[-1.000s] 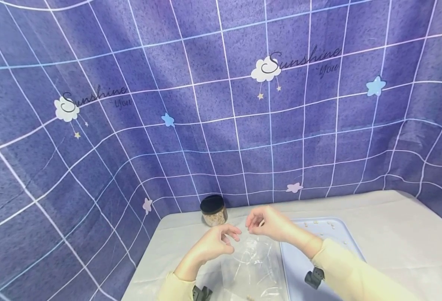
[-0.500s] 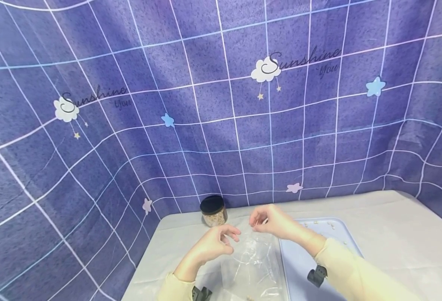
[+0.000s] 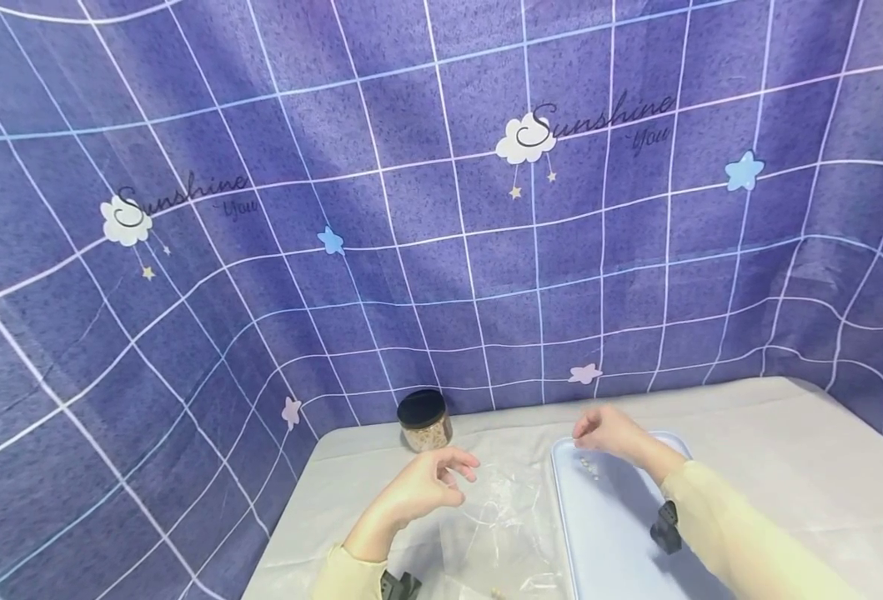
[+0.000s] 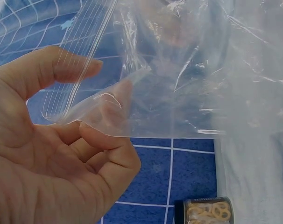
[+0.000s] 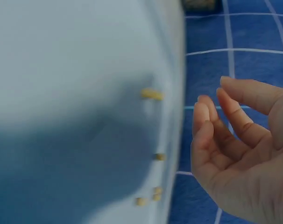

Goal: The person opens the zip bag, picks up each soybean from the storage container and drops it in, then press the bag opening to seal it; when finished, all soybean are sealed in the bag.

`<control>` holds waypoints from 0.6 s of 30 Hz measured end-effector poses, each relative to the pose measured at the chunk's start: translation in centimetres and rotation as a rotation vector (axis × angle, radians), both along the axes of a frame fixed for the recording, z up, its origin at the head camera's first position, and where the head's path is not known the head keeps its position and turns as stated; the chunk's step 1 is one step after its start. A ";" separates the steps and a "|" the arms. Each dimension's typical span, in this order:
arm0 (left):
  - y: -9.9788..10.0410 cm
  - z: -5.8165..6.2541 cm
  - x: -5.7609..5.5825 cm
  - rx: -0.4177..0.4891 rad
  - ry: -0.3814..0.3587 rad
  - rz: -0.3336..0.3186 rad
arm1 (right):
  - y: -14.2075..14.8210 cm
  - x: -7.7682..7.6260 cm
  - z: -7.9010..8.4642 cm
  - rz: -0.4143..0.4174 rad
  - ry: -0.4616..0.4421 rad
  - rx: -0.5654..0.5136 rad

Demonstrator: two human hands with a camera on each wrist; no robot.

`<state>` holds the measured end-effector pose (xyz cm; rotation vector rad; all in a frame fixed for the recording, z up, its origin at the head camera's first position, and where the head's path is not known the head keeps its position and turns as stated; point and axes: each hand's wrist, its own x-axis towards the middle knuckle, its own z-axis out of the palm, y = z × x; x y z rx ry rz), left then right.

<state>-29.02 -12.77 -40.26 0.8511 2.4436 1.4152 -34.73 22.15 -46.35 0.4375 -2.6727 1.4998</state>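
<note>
In the head view my left hand [image 3: 422, 490] holds up a clear zip bag [image 3: 497, 533] near its mouth. The left wrist view shows the zip strip [image 4: 81, 70] crossing the spread gap between one fingertip and the other, bent fingers, which lie against the film's lower edge. Over the far left corner of the light blue tray [image 3: 606, 542] hovers my right hand [image 3: 612, 433]. Its fingers are loosely bent with nothing between them in the right wrist view, close to the tray's rim. Several small yellow pieces [image 5: 152, 94] lie along that edge.
A black-lidded jar [image 3: 426, 427] stands at the back of the table, left of the tray; pale ring-shaped pieces [image 4: 221, 211] show through its side. A small yellowish piece [image 3: 497, 592] is in the bag's lower part. Behind the grey cloth-covered table [image 3: 801, 467] hangs a blue gridded curtain [image 3: 441, 250].
My right hand has left the bag's mouth and moved right, over the tray's far end. The left hand keeps its place at the bag. The head view has shifted slightly.
</note>
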 end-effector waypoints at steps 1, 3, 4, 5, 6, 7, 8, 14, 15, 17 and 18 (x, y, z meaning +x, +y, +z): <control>0.0 0.0 0.0 -0.001 0.000 0.000 | 0.2 -0.1 -0.5 -0.014 0.001 0.028; -0.1 0.1 0.1 0.000 -0.002 0.001 | 0.3 -0.4 -1.4 -0.047 0.002 0.089; -0.1 0.1 0.1 -0.003 -0.001 0.003 | 0.2 -0.5 -1.8 -0.064 0.006 0.122; -0.1 0.2 0.2 -0.005 -0.002 0.003 | 0.2 -0.6 -2.1 -0.079 0.016 0.157; -0.1 0.2 0.2 -0.004 -0.003 0.002 | 0.1 -0.7 -2.4 -0.092 0.024 0.187; -0.1 0.2 0.2 -0.004 -0.003 0.001 | 0.0 -0.8 -2.6 -0.104 0.036 0.216; 0.0 0.3 0.2 -0.004 -0.004 -0.001 | -0.1 -0.8 -2.8 -0.117 0.041 0.237; -0.1 0.2 0.0 -0.010 0.005 -0.007 | -0.8 -1.1 -3.3 -0.151 0.084 0.305; -0.2 0.2 -0.1 -0.012 0.008 -0.006 | -0.9 -1.0 -3.3 -0.156 0.088 0.309; -0.2 0.2 -0.1 -0.018 0.009 -0.003 | -1.1 -0.8 -3.2 -0.161 0.095 0.314; -0.2 0.2 -0.1 -0.019 0.009 -0.002 | -1.2 -0.8 -3.1 -0.164 0.098 0.316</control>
